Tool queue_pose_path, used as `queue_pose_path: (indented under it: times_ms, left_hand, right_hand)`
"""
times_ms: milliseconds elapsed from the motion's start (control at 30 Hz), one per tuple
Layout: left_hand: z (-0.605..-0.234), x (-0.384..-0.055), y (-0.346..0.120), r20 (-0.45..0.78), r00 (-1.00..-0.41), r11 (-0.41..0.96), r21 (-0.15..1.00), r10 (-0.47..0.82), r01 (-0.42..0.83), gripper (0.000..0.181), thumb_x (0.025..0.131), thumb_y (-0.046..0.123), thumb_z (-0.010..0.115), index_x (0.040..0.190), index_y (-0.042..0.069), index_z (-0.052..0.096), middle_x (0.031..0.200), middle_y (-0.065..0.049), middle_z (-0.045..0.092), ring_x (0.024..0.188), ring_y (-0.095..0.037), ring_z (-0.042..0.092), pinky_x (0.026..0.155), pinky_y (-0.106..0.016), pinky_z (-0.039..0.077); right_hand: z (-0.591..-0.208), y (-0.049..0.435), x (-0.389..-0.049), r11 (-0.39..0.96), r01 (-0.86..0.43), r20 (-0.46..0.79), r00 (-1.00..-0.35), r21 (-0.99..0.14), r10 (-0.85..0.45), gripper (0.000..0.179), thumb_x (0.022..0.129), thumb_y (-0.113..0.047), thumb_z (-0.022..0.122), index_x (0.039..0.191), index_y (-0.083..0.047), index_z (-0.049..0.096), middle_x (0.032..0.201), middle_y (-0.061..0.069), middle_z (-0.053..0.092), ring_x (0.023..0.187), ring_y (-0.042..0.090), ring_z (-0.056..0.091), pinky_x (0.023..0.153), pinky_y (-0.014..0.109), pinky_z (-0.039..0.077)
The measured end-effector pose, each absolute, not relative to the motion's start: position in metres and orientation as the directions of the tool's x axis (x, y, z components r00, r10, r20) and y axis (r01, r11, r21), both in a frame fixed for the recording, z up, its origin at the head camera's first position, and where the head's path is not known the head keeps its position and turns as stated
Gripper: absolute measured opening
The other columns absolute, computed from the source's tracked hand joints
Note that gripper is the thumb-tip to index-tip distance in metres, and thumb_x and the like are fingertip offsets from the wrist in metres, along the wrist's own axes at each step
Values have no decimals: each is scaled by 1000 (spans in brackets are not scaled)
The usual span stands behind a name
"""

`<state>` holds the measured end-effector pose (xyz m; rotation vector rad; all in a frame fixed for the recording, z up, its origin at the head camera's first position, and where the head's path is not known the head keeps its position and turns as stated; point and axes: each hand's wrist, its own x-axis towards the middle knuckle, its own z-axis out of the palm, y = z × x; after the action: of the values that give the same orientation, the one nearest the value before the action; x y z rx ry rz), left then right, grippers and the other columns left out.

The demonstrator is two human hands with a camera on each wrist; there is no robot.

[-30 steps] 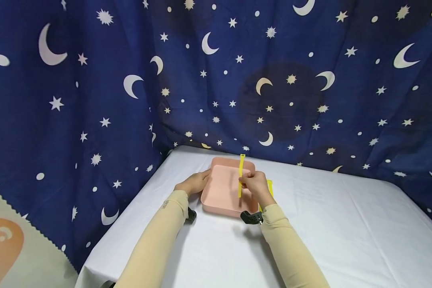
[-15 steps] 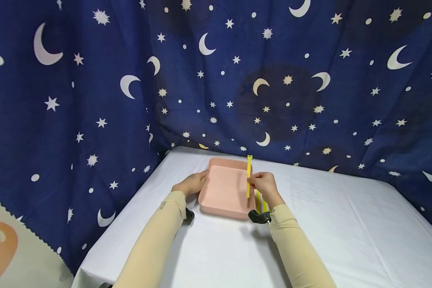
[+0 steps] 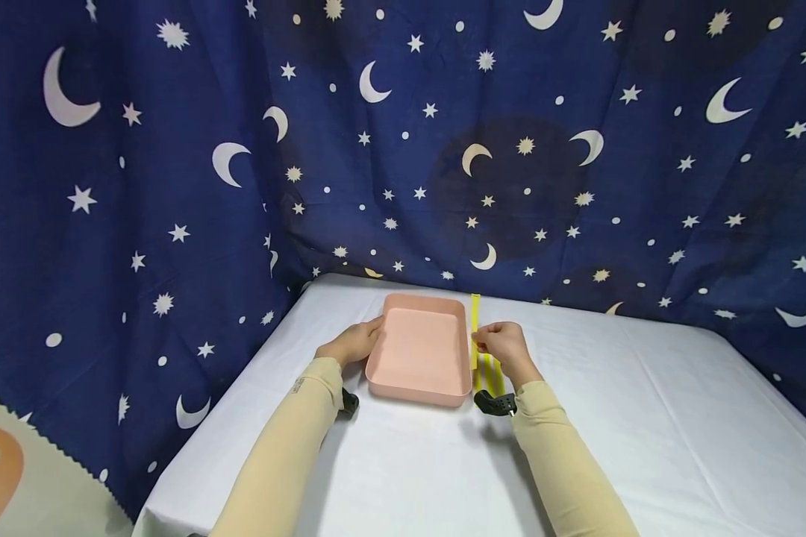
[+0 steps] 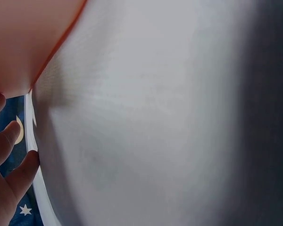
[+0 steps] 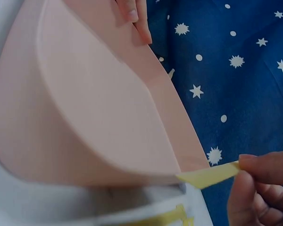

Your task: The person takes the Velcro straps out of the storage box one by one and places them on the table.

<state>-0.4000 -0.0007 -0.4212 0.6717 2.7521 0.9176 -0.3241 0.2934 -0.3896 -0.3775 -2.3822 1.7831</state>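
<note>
A shallow pink tray (image 3: 416,350) lies on the table. At its left side my left hand (image 3: 354,341) holds the rim; in the right wrist view its fingertips (image 5: 133,15) overlap the wall. The left wrist view has the tray's side (image 4: 28,42) at top left, with spread fingers (image 4: 7,139) beneath. My right hand (image 3: 505,344) pinches a yellow cable strap (image 3: 475,317) between thumb and finger, just beyond the tray's right wall. Its upper end looks wider, with a slot hard to make out. More yellow straps (image 3: 489,373) lie under this hand, partly hidden.
White cloth covers the table (image 3: 631,425), which extends far to the right. A dark blue curtain (image 3: 443,164) with moons and stars hangs behind and at the left. A pale patterned cloth (image 3: 54,477) shows at lower left.
The right hand has carried the pinched yellow strap rightward, from over the tray to beyond its right wall. The straps on the table show more. The left hand stays at the tray.
</note>
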Motion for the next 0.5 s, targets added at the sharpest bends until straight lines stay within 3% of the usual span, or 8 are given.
queue_pose_path:
  times_ms: [167, 500]
  left_hand:
    - [-421, -400, 2, -13, -884, 713, 596, 468, 369, 52, 110, 29, 34, 159, 15, 28, 162, -10, 34, 149, -32, 35, 125, -44, 28]
    - [-420, -397, 0, -5, -885, 704, 609, 466, 367, 51, 110, 26, 34, 159, 12, 29, 162, -12, 34, 149, -34, 34, 125, -46, 28]
  right_hand:
    - [-393, 306, -320, 271, 142, -52, -948, -952, 315, 19, 92, -2, 65, 104, 13, 65, 80, 2, 64, 63, 5, 60, 64, 18, 57]
    - [-402, 333, -312, 308, 204, -91, -934, -929, 346, 26, 93, -5, 66, 111, 13, 63, 85, 4, 64, 63, 6, 60, 68, 23, 58]
